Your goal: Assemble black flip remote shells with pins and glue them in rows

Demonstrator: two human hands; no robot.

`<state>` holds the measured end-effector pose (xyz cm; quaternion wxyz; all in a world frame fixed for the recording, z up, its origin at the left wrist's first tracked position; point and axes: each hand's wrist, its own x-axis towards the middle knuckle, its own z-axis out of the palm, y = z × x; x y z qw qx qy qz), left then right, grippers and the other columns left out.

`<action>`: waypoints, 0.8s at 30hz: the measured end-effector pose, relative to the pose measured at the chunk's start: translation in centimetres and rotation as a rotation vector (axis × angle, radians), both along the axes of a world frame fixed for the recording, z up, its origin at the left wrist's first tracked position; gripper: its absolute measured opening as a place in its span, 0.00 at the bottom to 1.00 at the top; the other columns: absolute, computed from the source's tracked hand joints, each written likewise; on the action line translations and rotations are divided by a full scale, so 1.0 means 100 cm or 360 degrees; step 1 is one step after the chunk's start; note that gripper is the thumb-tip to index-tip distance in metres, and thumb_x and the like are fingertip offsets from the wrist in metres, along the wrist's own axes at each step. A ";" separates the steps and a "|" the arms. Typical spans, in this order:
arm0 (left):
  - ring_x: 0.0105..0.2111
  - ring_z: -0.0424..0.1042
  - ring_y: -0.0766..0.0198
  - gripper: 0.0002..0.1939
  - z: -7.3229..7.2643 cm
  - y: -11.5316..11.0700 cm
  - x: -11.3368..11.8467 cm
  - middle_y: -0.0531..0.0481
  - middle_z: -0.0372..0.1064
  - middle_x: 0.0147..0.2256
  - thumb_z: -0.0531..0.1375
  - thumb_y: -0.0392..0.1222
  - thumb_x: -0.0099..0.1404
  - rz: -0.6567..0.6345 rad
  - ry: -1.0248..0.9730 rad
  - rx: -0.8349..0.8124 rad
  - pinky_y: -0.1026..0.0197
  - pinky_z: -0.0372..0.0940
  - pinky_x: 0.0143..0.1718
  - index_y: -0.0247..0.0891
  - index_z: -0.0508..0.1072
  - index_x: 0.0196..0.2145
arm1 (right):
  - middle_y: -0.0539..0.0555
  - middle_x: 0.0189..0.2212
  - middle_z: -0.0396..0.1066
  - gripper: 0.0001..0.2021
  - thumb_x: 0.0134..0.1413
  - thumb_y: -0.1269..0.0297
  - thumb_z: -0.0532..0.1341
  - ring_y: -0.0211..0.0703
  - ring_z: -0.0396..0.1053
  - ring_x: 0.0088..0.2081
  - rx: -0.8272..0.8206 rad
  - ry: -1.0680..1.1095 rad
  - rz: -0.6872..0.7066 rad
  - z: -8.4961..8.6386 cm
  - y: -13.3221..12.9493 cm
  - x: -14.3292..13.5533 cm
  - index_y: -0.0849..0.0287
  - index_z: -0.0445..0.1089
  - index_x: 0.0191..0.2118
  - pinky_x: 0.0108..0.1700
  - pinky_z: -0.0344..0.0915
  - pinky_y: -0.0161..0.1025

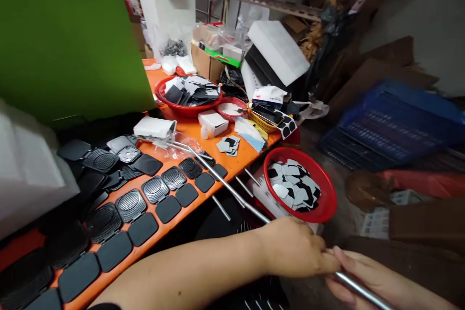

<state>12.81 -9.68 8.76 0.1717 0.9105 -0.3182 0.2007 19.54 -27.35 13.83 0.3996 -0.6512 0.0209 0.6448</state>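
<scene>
My left hand [298, 247] is closed around a long, thin silver metal rod [254, 212] at the lower middle. My right hand [358, 271] comes in from the lower right and grips the same rod close beside the left; its fingers are partly hidden. The rod slants from the lower right up over the table edge, and its far end lies near clear plastic film [178, 144]. Below it on the orange table [140, 254] are rows of black hinged pieces [132, 206] with round ridged faces. A looser pile of similar black pieces [100, 160] lies behind them.
A red basin [329, 198] of black and white cut pieces stands right of the table. Another red basin [174, 106], white boxes [214, 122] and a yellow basket [263, 123] crowd the far end. Blue crates [395, 126] and cardboard [428, 225] are at right; a green panel [69, 38] rises at left.
</scene>
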 end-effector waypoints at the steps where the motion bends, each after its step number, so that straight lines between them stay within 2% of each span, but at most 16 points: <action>1: 0.24 0.68 0.61 0.07 -0.005 -0.001 -0.002 0.48 0.71 0.27 0.54 0.39 0.65 0.0021 0.0002 -0.0016 0.59 0.51 0.20 0.41 0.72 0.33 | 0.46 0.15 0.61 0.24 0.39 0.40 0.64 0.25 0.47 0.12 0.0052 -0.0001 0.0002 -0.002 0.001 -0.004 0.60 0.65 0.29 0.16 0.46 0.26; 3: 0.23 0.68 0.62 0.08 -0.012 -0.003 -0.006 0.47 0.71 0.26 0.54 0.39 0.65 -0.0012 0.0012 -0.0014 0.59 0.51 0.21 0.39 0.72 0.32 | 0.48 0.17 0.64 0.21 0.38 0.49 0.67 0.28 0.54 0.15 0.0122 0.0045 0.0113 -0.007 0.002 -0.009 0.60 0.65 0.32 0.19 0.52 0.27; 5: 0.25 0.69 0.61 0.07 -0.016 -0.005 -0.011 0.46 0.71 0.28 0.55 0.39 0.64 -0.0074 0.0033 -0.0026 0.59 0.54 0.23 0.38 0.72 0.31 | 0.50 0.19 0.65 0.17 0.40 0.56 0.67 0.28 0.57 0.17 0.0088 0.0099 0.0215 -0.012 -0.001 -0.009 0.61 0.65 0.32 0.21 0.53 0.27; 7: 0.31 0.71 0.58 0.07 -0.019 -0.001 -0.021 0.44 0.73 0.34 0.57 0.42 0.63 -0.0095 0.0125 -0.0165 0.59 0.58 0.28 0.38 0.73 0.34 | 0.47 0.21 0.63 0.13 0.45 0.59 0.65 0.24 0.50 0.16 0.0031 0.0098 0.0198 -0.016 -0.009 -0.005 0.61 0.65 0.33 0.19 0.46 0.26; 8: 0.35 0.71 0.56 0.09 -0.022 0.003 -0.028 0.42 0.72 0.38 0.58 0.45 0.62 -0.0050 0.0215 -0.0318 0.58 0.60 0.33 0.39 0.73 0.36 | 0.46 0.22 0.60 0.12 0.47 0.59 0.64 0.23 0.45 0.16 0.0021 0.0070 0.0166 -0.018 -0.014 -0.002 0.60 0.65 0.34 0.19 0.42 0.25; 9: 0.39 0.70 0.55 0.12 -0.026 0.007 -0.036 0.41 0.71 0.42 0.58 0.48 0.62 0.0023 0.0349 -0.0528 0.58 0.61 0.37 0.40 0.73 0.40 | 0.44 0.22 0.58 0.12 0.49 0.58 0.63 0.23 0.42 0.16 0.0021 0.0039 0.0130 -0.020 -0.018 0.001 0.59 0.65 0.36 0.19 0.39 0.25; 10: 0.39 0.70 0.55 0.13 -0.032 0.012 -0.044 0.41 0.72 0.40 0.55 0.49 0.64 0.0168 0.0546 -0.0787 0.58 0.61 0.38 0.40 0.73 0.39 | 0.43 0.21 0.55 0.13 0.49 0.56 0.63 0.23 0.40 0.16 0.0024 0.0020 0.0107 -0.022 -0.023 0.003 0.58 0.65 0.38 0.18 0.36 0.26; 12: 0.32 0.71 0.58 0.20 -0.048 0.018 -0.057 0.43 0.72 0.31 0.50 0.54 0.66 0.0667 0.1142 -0.1478 0.59 0.62 0.35 0.38 0.74 0.31 | 0.41 0.20 0.50 0.18 0.50 0.52 0.62 0.24 0.37 0.16 0.0058 0.0002 0.0107 -0.029 -0.031 0.006 0.56 0.64 0.44 0.18 0.33 0.27; 14: 0.28 0.71 0.61 0.24 -0.063 0.017 -0.059 0.45 0.72 0.29 0.49 0.59 0.64 0.0698 0.1884 -0.2203 0.62 0.62 0.30 0.37 0.73 0.31 | 0.40 0.18 0.47 0.22 0.50 0.50 0.62 0.25 0.35 0.16 0.0118 0.0010 0.0112 -0.037 -0.036 0.004 0.56 0.63 0.47 0.18 0.32 0.27; 15: 0.29 0.71 0.63 0.23 -0.068 0.014 -0.055 0.46 0.72 0.32 0.50 0.60 0.64 0.0624 0.2097 -0.2606 0.63 0.63 0.30 0.37 0.72 0.34 | 0.39 0.18 0.46 0.22 0.50 0.49 0.61 0.25 0.35 0.15 0.0148 0.0032 0.0131 -0.041 -0.036 0.002 0.56 0.62 0.47 0.17 0.33 0.27; 17: 0.33 0.72 0.65 0.20 -0.071 0.004 -0.042 0.48 0.72 0.36 0.52 0.57 0.64 0.0446 0.2139 -0.3375 0.64 0.64 0.34 0.39 0.70 0.39 | 0.39 0.18 0.49 0.19 0.52 0.50 0.60 0.24 0.39 0.14 0.0219 0.0071 0.0188 -0.051 -0.033 -0.005 0.57 0.62 0.45 0.16 0.37 0.26; 19: 0.31 0.72 0.66 0.15 -0.067 -0.007 -0.027 0.51 0.71 0.29 0.53 0.54 0.65 0.0389 0.1962 -0.3884 0.63 0.65 0.36 0.38 0.68 0.35 | 0.41 0.19 0.55 0.16 0.53 0.52 0.59 0.24 0.45 0.13 0.0290 0.0062 0.0210 -0.060 -0.025 -0.013 0.58 0.62 0.42 0.16 0.42 0.26; 21: 0.26 0.71 0.66 0.14 -0.061 -0.016 -0.017 0.55 0.65 0.20 0.53 0.51 0.66 0.0418 0.1867 -0.4125 0.61 0.66 0.36 0.37 0.66 0.29 | 0.42 0.22 0.58 0.15 0.54 0.51 0.57 0.23 0.46 0.13 0.0325 0.0016 0.0143 -0.068 -0.015 -0.022 0.58 0.62 0.39 0.15 0.43 0.26; 24: 0.24 0.70 0.67 0.16 -0.057 -0.024 -0.017 0.56 0.61 0.18 0.53 0.49 0.66 0.0505 0.1860 -0.4264 0.61 0.67 0.34 0.37 0.63 0.25 | 0.41 0.21 0.56 0.18 0.56 0.46 0.53 0.23 0.40 0.13 0.0319 0.0009 0.0055 -0.077 -0.001 -0.034 0.57 0.60 0.37 0.13 0.38 0.25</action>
